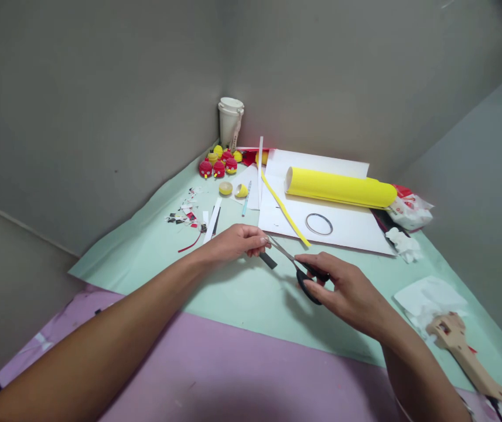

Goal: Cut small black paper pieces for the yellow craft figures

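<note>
Right hand (338, 281) curled round handles of one pair of scissors (295, 262), blades at left hand (244, 240), its grip pinched shut, dark strip (268, 260) poking out, above table (224, 293). Beyond: four red balls (218, 169), one lidded cup (229, 126), contents hidden.

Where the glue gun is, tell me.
Head view, lower right: the glue gun lies beside the right forearm, its front end at the white tissue.

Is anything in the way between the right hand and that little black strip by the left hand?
Nothing visible blocks the gap. The right hand holds the scissors, whose blades reach to the fingers of the left hand; the black strip pokes out just below those fingers.
</note>
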